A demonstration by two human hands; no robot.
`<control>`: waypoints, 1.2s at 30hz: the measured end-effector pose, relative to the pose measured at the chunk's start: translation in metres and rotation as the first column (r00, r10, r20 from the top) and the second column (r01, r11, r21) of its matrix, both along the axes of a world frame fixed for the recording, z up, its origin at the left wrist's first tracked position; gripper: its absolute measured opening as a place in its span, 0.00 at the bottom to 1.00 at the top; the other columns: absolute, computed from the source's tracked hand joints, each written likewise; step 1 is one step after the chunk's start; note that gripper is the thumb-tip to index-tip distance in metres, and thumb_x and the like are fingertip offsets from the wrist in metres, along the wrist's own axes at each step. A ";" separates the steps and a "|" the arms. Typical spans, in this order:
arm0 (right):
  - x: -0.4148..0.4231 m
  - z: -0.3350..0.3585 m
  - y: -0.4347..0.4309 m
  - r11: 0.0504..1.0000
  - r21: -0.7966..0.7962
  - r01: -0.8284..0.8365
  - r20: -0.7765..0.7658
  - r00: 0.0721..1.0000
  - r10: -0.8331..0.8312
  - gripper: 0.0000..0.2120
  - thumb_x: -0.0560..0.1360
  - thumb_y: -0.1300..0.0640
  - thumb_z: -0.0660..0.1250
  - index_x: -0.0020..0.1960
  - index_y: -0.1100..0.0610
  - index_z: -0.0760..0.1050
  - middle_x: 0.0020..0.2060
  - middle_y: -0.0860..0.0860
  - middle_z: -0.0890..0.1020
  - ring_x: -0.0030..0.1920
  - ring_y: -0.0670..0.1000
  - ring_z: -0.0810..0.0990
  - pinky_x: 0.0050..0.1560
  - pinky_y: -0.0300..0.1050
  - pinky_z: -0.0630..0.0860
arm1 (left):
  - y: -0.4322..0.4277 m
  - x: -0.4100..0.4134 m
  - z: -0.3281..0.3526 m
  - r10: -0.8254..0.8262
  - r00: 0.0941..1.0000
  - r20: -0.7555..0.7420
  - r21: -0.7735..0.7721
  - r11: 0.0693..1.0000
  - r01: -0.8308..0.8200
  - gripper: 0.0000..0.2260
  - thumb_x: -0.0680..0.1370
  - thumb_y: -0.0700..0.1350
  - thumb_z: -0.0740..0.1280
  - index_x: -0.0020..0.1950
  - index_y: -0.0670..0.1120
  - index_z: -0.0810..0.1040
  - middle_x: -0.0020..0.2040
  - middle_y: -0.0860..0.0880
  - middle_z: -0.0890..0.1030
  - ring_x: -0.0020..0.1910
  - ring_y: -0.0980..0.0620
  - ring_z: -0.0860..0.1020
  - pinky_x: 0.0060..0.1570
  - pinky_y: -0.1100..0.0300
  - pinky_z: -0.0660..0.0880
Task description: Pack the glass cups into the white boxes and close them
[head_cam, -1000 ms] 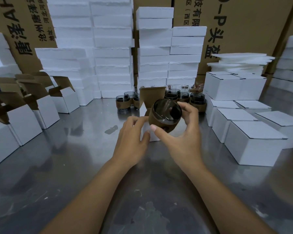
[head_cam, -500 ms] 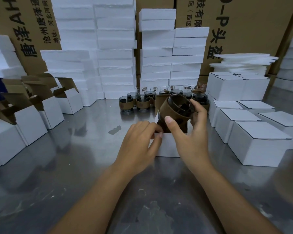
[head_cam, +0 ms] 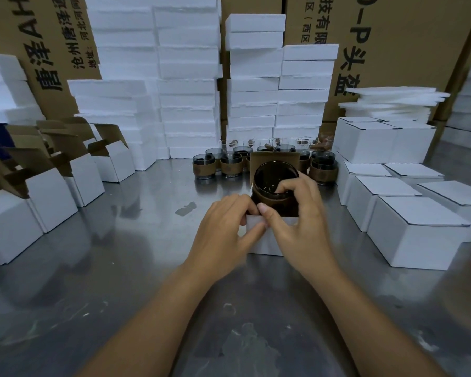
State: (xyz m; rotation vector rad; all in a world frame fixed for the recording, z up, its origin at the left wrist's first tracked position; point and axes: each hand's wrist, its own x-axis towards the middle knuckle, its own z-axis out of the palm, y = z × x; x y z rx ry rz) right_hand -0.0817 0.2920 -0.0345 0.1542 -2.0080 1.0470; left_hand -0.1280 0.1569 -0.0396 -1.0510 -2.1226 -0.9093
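Cup height is the main change: half a second ago the glass cup (head_cam: 273, 183) was held tilted above the carton, and now it sits lower, its brown-sleeved base down inside the mouth of the open white box (head_cam: 259, 240). The right hand (head_cam: 301, 229) has come down with it. Its fingers (head_cam: 288, 186) are hooked over the rim into the cup and its thumb is pressed on the sleeve outside, so the cup is pinched between them. The left hand (head_cam: 223, 227) stays at the box's near left corner, fingers curled over the top edge and thumb on the front wall, clamped on the cardboard.

Behind the cup the box's lid flap (head_cam: 275, 158) stands upright, brown side facing the camera, and it hides part of the row of spare cups (head_cam: 230, 164) at the back of the metal table (head_cam: 114, 268). The right hand covers the cup's right side and the box's right half. Closed boxes (head_cam: 416, 232) are stacked to the right, open boxes (head_cam: 52, 191) stand to the left, and foam blocks (head_cam: 188, 77) and foam sheets (head_cam: 392, 102) rise in front of brown cartons (head_cam: 408, 36).

The cup's axis runs from its base in the box up to its mouth, leaning towards the person, so the dark round opening faces up and towards the camera.
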 end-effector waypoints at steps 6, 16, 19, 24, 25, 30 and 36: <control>0.003 0.001 0.000 0.998 0.055 -0.035 0.076 0.997 0.031 0.14 0.75 0.56 0.68 0.47 0.38 0.66 0.68 0.47 0.64 0.71 0.49 0.63 0.65 0.41 0.63 | -0.002 -0.003 -0.001 -0.018 0.999 0.034 0.036 0.999 0.017 0.06 0.74 0.50 0.67 0.43 0.49 0.72 0.36 0.62 0.67 0.39 0.59 0.69 0.39 0.70 0.63; -0.002 -0.005 0.008 0.950 0.313 0.018 0.165 0.984 -0.073 0.09 0.80 0.53 0.57 0.45 0.52 0.73 0.75 0.49 0.57 0.75 0.50 0.53 0.69 0.46 0.54 | -0.001 -0.005 -0.002 -0.027 0.999 0.037 0.035 0.999 0.026 0.08 0.74 0.52 0.66 0.43 0.49 0.73 0.37 0.62 0.68 0.39 0.58 0.69 0.39 0.67 0.65; -0.003 -0.005 0.010 0.934 0.357 0.029 0.170 0.981 -0.096 0.12 0.81 0.51 0.55 0.42 0.51 0.73 0.76 0.49 0.56 0.75 0.49 0.51 0.69 0.44 0.51 | -0.001 -0.006 -0.003 -0.029 0.999 0.044 0.036 0.999 0.027 0.07 0.74 0.53 0.66 0.43 0.51 0.71 0.37 0.62 0.68 0.40 0.58 0.70 0.39 0.66 0.66; -0.001 0.001 0.001 0.995 0.094 0.014 0.086 0.996 -0.022 0.09 0.79 0.52 0.55 0.49 0.49 0.74 0.71 0.47 0.65 0.72 0.43 0.60 0.67 0.35 0.56 | -0.003 -0.007 -0.002 -0.059 0.997 0.054 0.050 0.997 0.056 0.05 0.75 0.53 0.65 0.46 0.53 0.75 0.38 0.56 0.74 0.39 0.57 0.71 0.43 0.59 0.70; 0.000 0.003 -0.001 0.999 -0.040 0.007 0.019 1.000 -0.006 0.09 0.78 0.53 0.55 0.52 0.48 0.73 0.67 0.45 0.68 0.69 0.40 0.63 0.65 0.30 0.58 | -0.003 -0.006 -0.001 -0.063 0.996 0.064 0.068 0.996 0.058 0.05 0.76 0.53 0.64 0.49 0.55 0.76 0.38 0.57 0.75 0.39 0.57 0.72 0.46 0.59 0.70; -0.008 0.009 0.007 0.800 -0.600 0.007 0.070 0.997 0.044 0.10 0.80 0.58 0.58 0.57 0.46 0.70 0.56 0.43 0.75 0.53 0.34 0.73 0.50 0.26 0.68 | 0.001 -0.002 0.004 -0.179 0.928 0.327 0.338 0.939 0.062 0.14 0.80 0.51 0.61 0.61 0.69 0.64 0.33 0.56 0.74 0.40 0.60 0.75 0.42 0.71 0.71; -0.011 0.008 0.007 0.644 -0.765 0.018 0.252 0.928 0.274 0.11 0.78 0.49 0.62 0.60 0.47 0.71 0.51 0.45 0.80 0.43 0.40 0.81 0.42 0.38 0.74 | 0.005 -0.006 0.006 -0.260 0.700 0.665 0.432 0.899 -0.076 0.16 0.80 0.54 0.56 0.68 0.58 0.65 0.42 0.61 0.75 0.43 0.64 0.77 0.36 0.75 0.71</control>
